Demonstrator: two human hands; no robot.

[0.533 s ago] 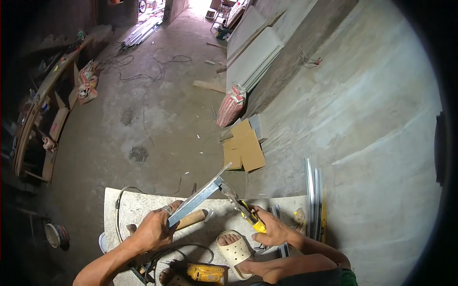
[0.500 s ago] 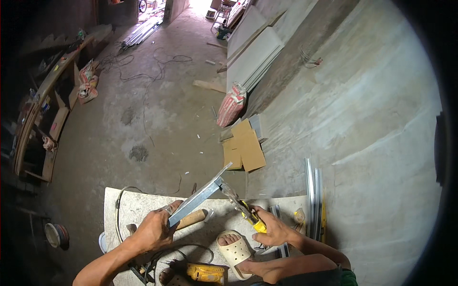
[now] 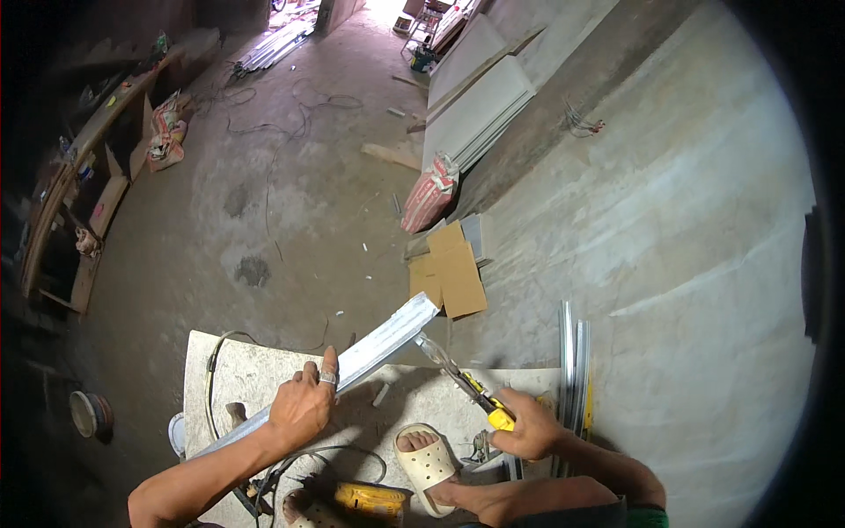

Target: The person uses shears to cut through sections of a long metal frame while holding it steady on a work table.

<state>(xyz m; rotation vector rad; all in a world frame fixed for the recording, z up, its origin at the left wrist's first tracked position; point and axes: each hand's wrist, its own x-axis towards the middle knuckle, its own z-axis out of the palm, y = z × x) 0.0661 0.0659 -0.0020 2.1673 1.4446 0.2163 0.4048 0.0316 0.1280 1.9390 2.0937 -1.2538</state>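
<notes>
My left hand [image 3: 304,409] is closed around a long galvanized metal channel [image 3: 383,346], with a ring on one finger. The channel slants from lower left up to the right, its broad face turned up. My right hand [image 3: 528,424] grips yellow-handled tin snips [image 3: 471,385]. The snips' jaws meet or nearly meet the lower edge of the channel near its far end; whether they bite into it I cannot tell. Beneath lies a pale worn board [image 3: 255,361], where my sandaled foot [image 3: 427,462] stands. A yellow power tool [image 3: 370,499] lies beside it.
Several metal profiles [image 3: 572,378] lean upright at the right wall. Cardboard pieces [image 3: 459,280] and a red-striped sack [image 3: 431,198] lie ahead, by stacked white panels [image 3: 488,110]. A black cable [image 3: 211,387] loops over the board. A bucket [image 3: 91,414] stands at left.
The channel has rolled so its broad face shows, and its far end has risen slightly. My right hand with the snips has shifted right. A wooden handle on the board is now covered.
</notes>
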